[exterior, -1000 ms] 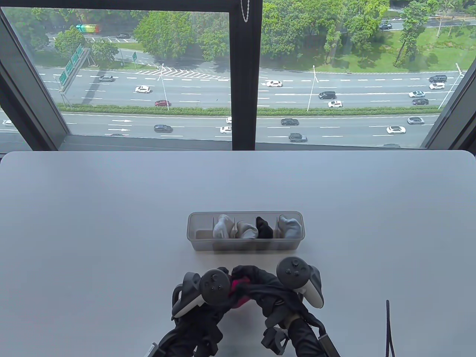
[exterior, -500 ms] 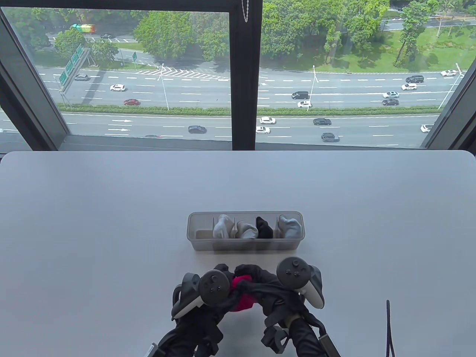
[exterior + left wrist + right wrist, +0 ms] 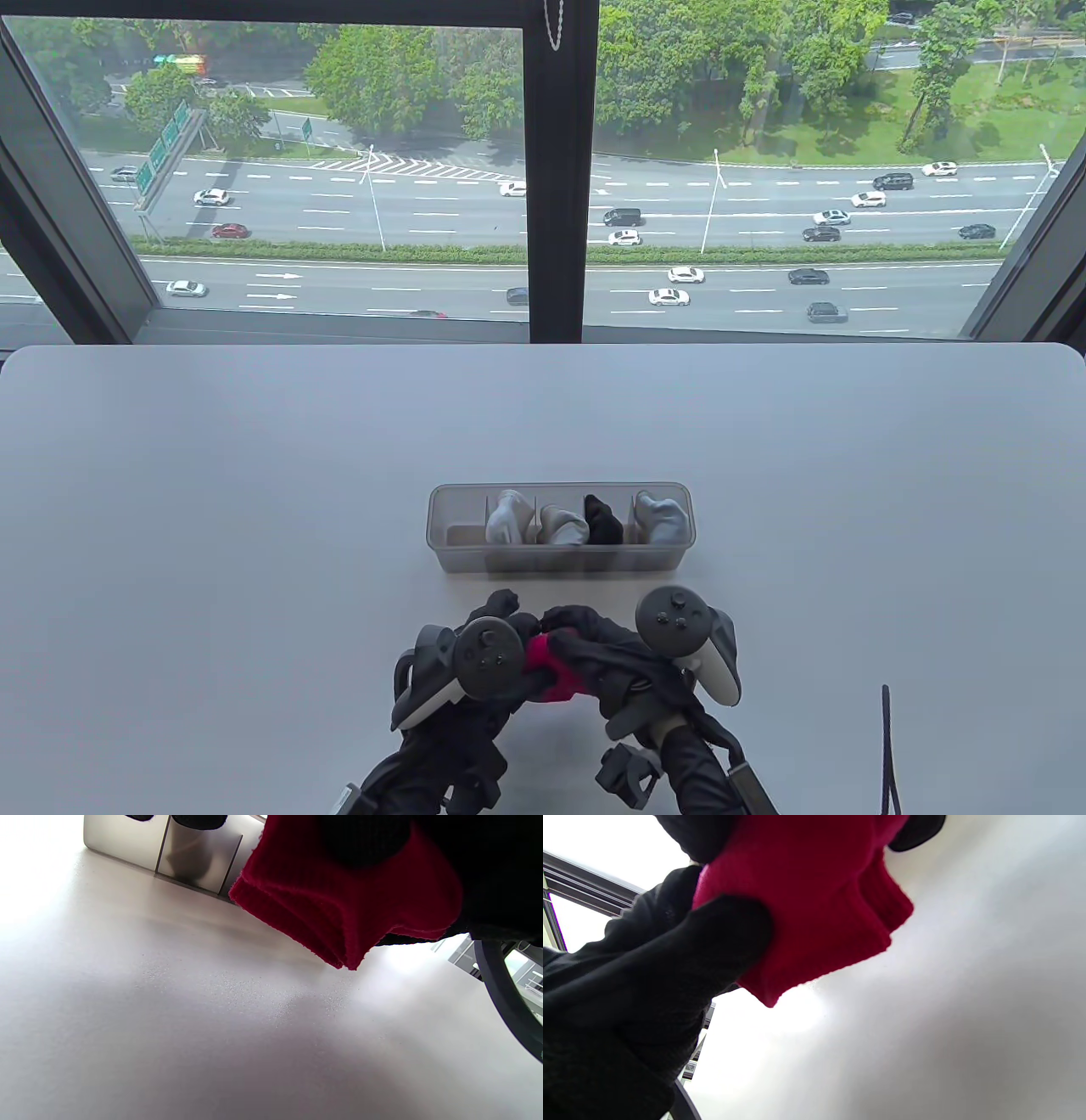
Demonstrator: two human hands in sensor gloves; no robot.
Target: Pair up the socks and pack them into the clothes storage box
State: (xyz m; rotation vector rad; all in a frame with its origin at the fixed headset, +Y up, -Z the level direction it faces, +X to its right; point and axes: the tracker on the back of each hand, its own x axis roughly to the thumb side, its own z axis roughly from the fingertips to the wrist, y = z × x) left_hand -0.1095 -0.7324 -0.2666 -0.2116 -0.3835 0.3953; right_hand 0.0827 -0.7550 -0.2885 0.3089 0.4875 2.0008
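A red sock bundle [image 3: 547,671] is held just above the table between both gloved hands, a short way in front of the storage box. My left hand [image 3: 501,624] grips its left side and my right hand [image 3: 585,632] grips its right side. In the left wrist view the red sock [image 3: 339,908] hangs above the white tabletop. The right wrist view shows black fingers [image 3: 712,942] curled round the red sock [image 3: 814,899]. The clear storage box [image 3: 560,560] has compartments holding two pale grey bundles, a black bundle and another grey one; its leftmost compartment [image 3: 462,535] holds nothing.
The white table [image 3: 254,509] stretches wide on both sides of the box. A black cable [image 3: 887,747] stands at the near right edge. Behind the table's far edge is a large window with a dark frame [image 3: 556,170].
Both hands have shifted slightly toward the box with the red sock, and the left fingers now reach further forward. The box and its contents have not moved.
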